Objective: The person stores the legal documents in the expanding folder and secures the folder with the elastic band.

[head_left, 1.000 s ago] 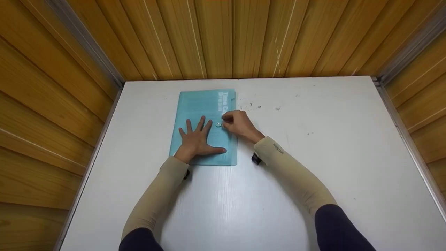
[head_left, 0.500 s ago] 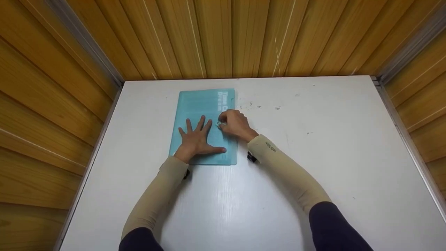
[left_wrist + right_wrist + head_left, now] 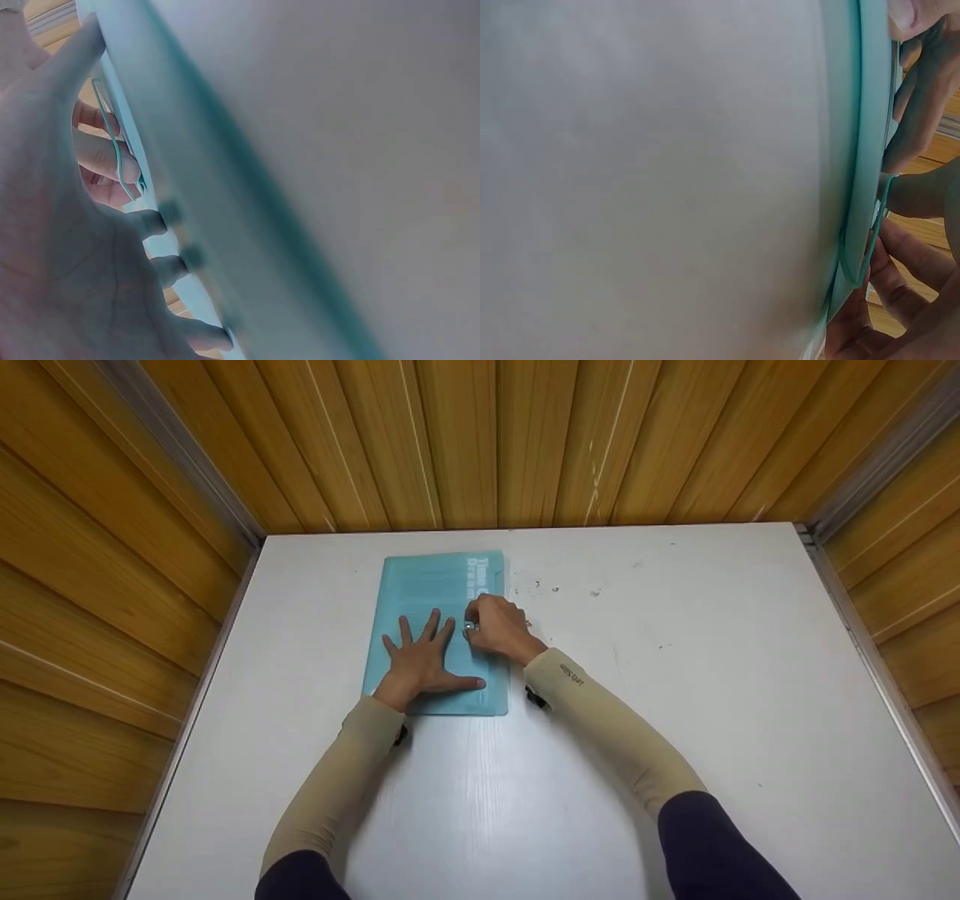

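A teal document folder (image 3: 431,577) lies flat on the white table, white lettering near its right edge. My left hand (image 3: 421,666) rests on it, fingers and thumb spread wide. Over the folder's right half, my right hand (image 3: 498,624) has its fingers curled beside a small round button (image 3: 469,626) and pinches a thin teal string. That string (image 3: 118,154) bows past the right thumb in the left wrist view. In the right wrist view the string (image 3: 873,244) loops at the folder's edge (image 3: 866,112); its exact end between the fingertips is hidden.
The white table (image 3: 675,697) carries small dark marks (image 3: 556,589) right of the folder. Wood-patterned panels (image 3: 517,442) stand behind and at both sides, with grey metal strips at the corners.
My right hand has shifted slightly left, its fingertips closing in around the button, which is now partly covered. The left hand and the folder stay in place.
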